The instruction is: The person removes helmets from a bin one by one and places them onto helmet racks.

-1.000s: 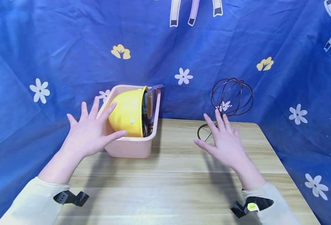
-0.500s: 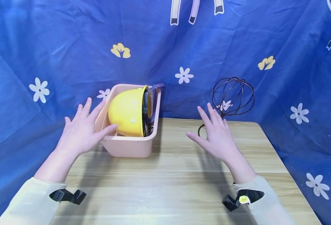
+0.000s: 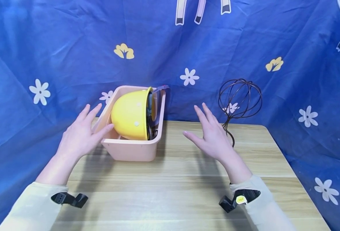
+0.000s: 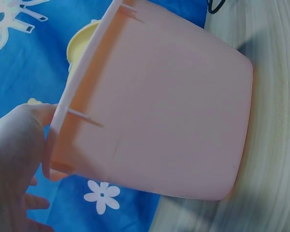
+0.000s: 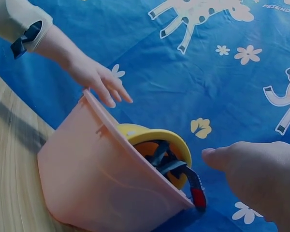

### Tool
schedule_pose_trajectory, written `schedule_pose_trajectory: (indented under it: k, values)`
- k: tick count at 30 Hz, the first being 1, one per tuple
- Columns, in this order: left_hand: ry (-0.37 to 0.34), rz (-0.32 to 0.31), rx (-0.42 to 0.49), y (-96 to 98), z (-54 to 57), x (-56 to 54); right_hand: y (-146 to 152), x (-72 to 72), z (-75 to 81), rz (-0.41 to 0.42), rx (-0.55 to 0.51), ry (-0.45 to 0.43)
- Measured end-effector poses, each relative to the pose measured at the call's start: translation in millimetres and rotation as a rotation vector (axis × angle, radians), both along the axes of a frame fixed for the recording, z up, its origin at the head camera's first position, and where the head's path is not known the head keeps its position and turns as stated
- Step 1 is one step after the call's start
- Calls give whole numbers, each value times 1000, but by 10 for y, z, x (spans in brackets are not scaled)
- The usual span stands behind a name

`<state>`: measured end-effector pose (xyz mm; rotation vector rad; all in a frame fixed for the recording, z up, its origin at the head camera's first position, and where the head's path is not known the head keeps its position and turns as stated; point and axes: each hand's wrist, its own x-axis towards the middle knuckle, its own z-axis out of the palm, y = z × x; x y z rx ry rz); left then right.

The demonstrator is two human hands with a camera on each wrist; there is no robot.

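Observation:
A yellow hard hat (image 3: 127,117) lies on its side in a pink plastic bin (image 3: 133,151), its inner dark straps (image 5: 164,157) facing right. My left hand (image 3: 78,133), fingers spread, is at the bin's left front corner; in the left wrist view its thumb overlaps the rim (image 4: 58,118). To the right of the bin, my right hand (image 3: 216,138) hovers above the table with fingers extended and holds nothing. Behind it stands a dark brown wire stand (image 3: 227,122) with a balloon-shaped top, its base partly hidden by that hand.
The wood-grain table (image 3: 158,192) reaches a blue printed cloth (image 3: 158,64) at the back and both sides. A strap end with a red tip (image 5: 198,197) hangs over the bin's rim. Black wrist cameras sit on both sleeves.
My right hand has moved left, away from the wire stand and toward the bin, uncovering more of the stand's stem. My left hand has drawn back slightly from over the hard hat.

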<state>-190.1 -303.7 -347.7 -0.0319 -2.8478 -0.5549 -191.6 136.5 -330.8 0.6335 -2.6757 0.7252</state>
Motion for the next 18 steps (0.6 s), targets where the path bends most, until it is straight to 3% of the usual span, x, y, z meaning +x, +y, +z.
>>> schedule_pose_trajectory:
  k: [6, 15, 18]
  values:
    - [33, 20, 45, -68, -43, -11, -84, -16, 31, 21, -80, -42]
    - [13, -8, 169, -100, -134, -29, -249, -67, 12, 68, -174, -56]
    - [3, 13, 204, -96, -158, -31, -296, -79, 5, 81, -191, -50]
